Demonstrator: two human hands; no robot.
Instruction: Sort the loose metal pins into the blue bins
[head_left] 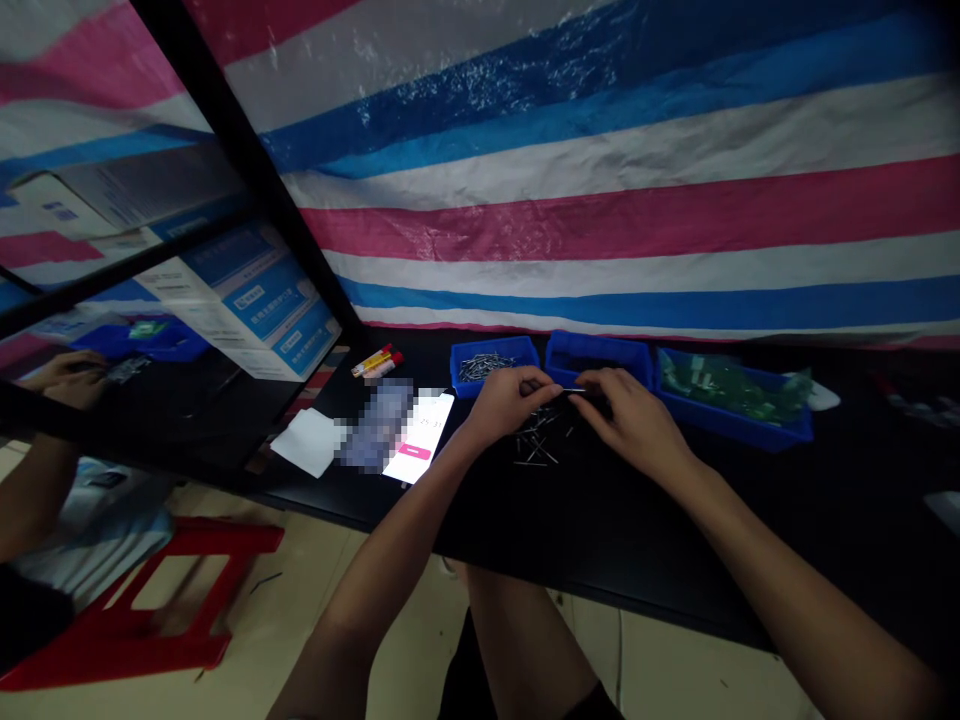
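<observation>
The fingers (600, 386) of the right hand (634, 425) are closed in a pinch on a thin metal pin (576, 390). The fingers (531, 384) of the left hand (506, 402) are curled just beside that pin; contact cannot be determined. Loose metal pins (536, 442) lie on the black surface (637, 530) below both hands. Beyond them stand a blue bin (469, 378) holding more pins, a second blue bin (600, 350), and a third blue bin (742, 425) of green parts.

striped tarp (600, 230), red stool (202, 535), blk table (660, 540)
</observation>
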